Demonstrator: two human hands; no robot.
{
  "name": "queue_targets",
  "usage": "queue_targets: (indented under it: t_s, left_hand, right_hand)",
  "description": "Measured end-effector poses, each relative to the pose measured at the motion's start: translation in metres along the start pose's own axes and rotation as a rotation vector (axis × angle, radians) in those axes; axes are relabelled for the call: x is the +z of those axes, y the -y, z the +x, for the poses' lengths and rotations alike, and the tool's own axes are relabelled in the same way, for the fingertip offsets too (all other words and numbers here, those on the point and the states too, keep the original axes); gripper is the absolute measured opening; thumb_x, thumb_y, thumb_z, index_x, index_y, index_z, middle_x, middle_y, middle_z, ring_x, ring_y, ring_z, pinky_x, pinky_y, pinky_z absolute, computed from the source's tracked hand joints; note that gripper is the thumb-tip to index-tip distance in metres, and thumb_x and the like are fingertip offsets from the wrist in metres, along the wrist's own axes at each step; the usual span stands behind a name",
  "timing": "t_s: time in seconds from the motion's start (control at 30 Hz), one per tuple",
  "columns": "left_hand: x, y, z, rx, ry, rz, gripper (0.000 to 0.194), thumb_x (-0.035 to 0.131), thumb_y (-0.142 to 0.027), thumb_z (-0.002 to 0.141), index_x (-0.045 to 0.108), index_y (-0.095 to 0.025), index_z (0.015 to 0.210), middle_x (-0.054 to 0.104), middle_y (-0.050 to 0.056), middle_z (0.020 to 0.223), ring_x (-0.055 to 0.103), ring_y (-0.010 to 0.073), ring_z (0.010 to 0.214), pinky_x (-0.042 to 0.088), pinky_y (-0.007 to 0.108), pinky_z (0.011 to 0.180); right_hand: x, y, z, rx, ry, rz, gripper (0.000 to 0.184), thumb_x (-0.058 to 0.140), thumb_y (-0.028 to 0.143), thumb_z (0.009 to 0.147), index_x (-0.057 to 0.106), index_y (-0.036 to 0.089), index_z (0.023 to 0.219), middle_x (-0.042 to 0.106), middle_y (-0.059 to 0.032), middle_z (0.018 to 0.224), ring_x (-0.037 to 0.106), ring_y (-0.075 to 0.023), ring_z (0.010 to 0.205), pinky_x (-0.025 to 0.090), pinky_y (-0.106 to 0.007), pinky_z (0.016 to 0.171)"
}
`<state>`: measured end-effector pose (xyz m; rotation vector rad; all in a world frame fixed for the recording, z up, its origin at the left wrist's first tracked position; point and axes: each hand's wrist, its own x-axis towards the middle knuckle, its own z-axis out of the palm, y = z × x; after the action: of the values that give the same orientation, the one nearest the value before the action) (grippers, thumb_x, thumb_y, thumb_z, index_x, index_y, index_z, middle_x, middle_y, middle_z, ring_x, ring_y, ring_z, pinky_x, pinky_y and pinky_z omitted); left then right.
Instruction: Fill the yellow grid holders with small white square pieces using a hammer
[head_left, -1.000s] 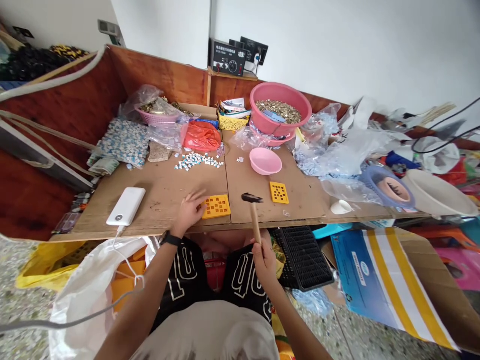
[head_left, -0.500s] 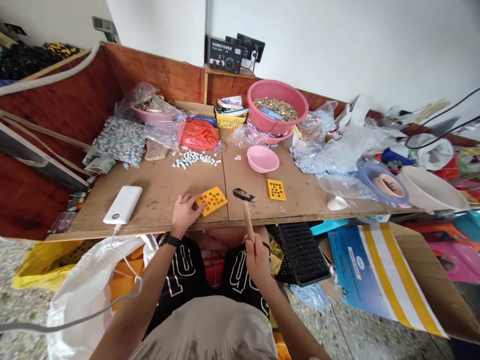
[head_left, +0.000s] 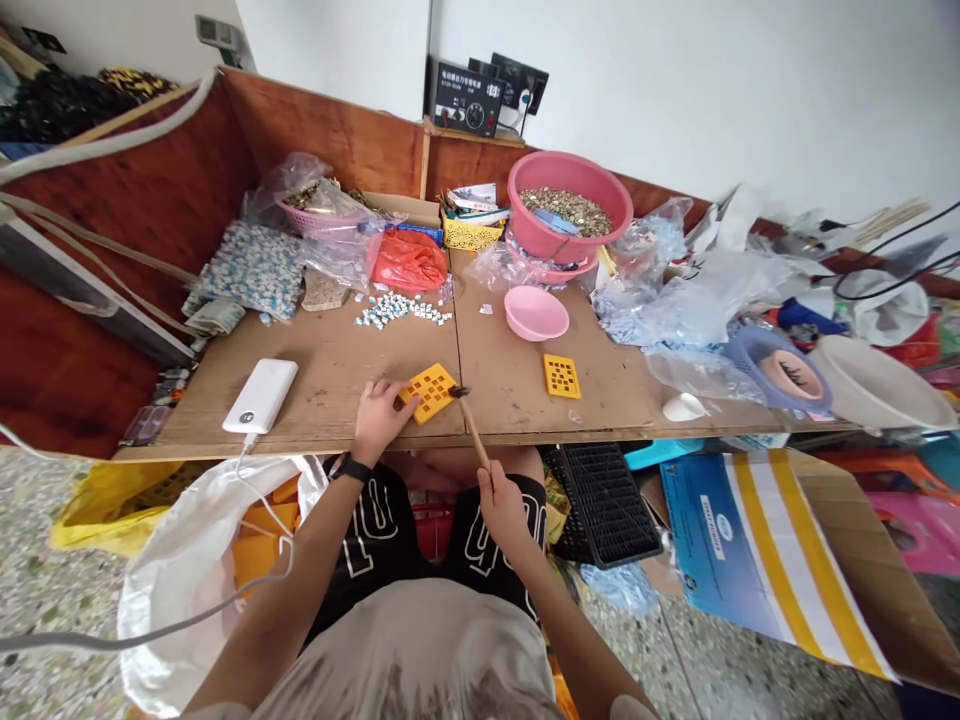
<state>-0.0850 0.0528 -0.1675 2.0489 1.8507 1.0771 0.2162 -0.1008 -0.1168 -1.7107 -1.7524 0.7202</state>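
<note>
The left hand (head_left: 381,415) pinches the left corner of a yellow plate (head_left: 427,398) between thumb and fingers, while the right hand (head_left: 504,510) is wrapped round the wooden handle of a hammer (head_left: 474,435), whose head sits at the plate's right corner; whether the two touch cannot be told. That plate is near the front edge of the tabletop (head_left: 510,420). Work on it looks under way, though how much is finished is unclear: its square holes look dark, and anything inside is too small to read. The smaller orange frame (head_left: 562,376) lies apart to the right with no hand on it, so any work there seems left. Bare board runs back to the loose blue-and-white pieces (head_left: 401,310) and the pink bowl (head_left: 536,312); leftward there is room up to the white power bank (head_left: 261,396), but little towards the front edge
</note>
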Motion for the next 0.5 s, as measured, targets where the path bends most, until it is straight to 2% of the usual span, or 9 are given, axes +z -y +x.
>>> queue_targets:
  t_s: [0.07, 0.23, 0.3, 0.37, 0.43, 0.5]
  left_hand:
    - [0.0, -0.001, -0.001, -0.004, -0.003, 0.016, 0.034, 0.066, -0.052, 0.11, 0.083, -0.026, 0.125, 0.08, 0.014, 0.123, 0.064, 0.0379, 0.122, 0.053, 0.054, 0.117]
    - [0.0, -0.004, -0.004, -0.077, -0.036, 0.096, 0.034, 0.074, -0.059, 0.104, 0.08, -0.026, 0.111, 0.078, 0.014, 0.114, 0.065, 0.0393, 0.117, 0.055, 0.054, 0.11]
    - [-0.001, -0.004, -0.004, -0.097, -0.056, 0.098, 0.036, 0.076, -0.063, 0.103, 0.076, -0.027, 0.104, 0.078, 0.014, 0.11, 0.065, 0.0391, 0.115, 0.055, 0.053, 0.108]
    - [-0.002, -0.004, -0.005, -0.103, -0.063, 0.094, 0.035, 0.073, -0.062, 0.104, 0.073, -0.027, 0.098, 0.077, 0.013, 0.106, 0.066, 0.0384, 0.113, 0.054, 0.052, 0.106]
    - [-0.003, -0.006, -0.006, -0.117, -0.059, 0.085, 0.032, 0.066, -0.054, 0.109, 0.071, -0.027, 0.093, 0.077, 0.012, 0.1, 0.068, 0.037, 0.108, 0.054, 0.052, 0.105]
    - [-0.006, -0.007, -0.008, -0.138, -0.045, 0.078, 0.033, 0.059, -0.047, 0.112, 0.07, -0.027, 0.089, 0.075, 0.012, 0.093, 0.069, 0.0359, 0.104, 0.053, 0.052, 0.105]
  right_hand:
    - [-0.002, -0.005, -0.002, 0.019, 0.034, -0.029, 0.059, 0.035, 0.068, 0.119, 0.071, 0.023, 0.106, 0.071, -0.0057, 0.074, 0.067, -0.0262, 0.064, 0.04, -0.031, 0.063]
    - [-0.012, 0.008, -0.011, -0.046, -0.042, 0.086, 0.057, 0.039, 0.064, 0.122, 0.074, 0.021, 0.13, 0.08, -0.0085, 0.093, 0.072, -0.0249, 0.076, 0.049, -0.031, 0.072]
    - [-0.004, 0.01, -0.013, -0.05, -0.031, 0.085, 0.057, 0.035, 0.062, 0.122, 0.073, 0.021, 0.128, 0.079, -0.0074, 0.091, 0.071, -0.0244, 0.073, 0.048, -0.031, 0.071]
    - [0.007, 0.005, -0.013, -0.033, 0.032, 0.027, 0.057, 0.034, 0.062, 0.122, 0.073, 0.022, 0.117, 0.074, -0.0051, 0.081, 0.068, -0.0245, 0.068, 0.044, -0.03, 0.067]
    - [0.012, -0.002, -0.012, -0.015, 0.089, -0.024, 0.057, 0.035, 0.063, 0.121, 0.073, 0.023, 0.109, 0.07, -0.0037, 0.075, 0.067, -0.0252, 0.066, 0.041, -0.03, 0.065]
    - [0.008, -0.006, -0.012, -0.008, 0.078, -0.002, 0.057, 0.037, 0.063, 0.121, 0.075, 0.022, 0.112, 0.071, -0.0044, 0.076, 0.068, -0.0254, 0.068, 0.042, -0.03, 0.066]
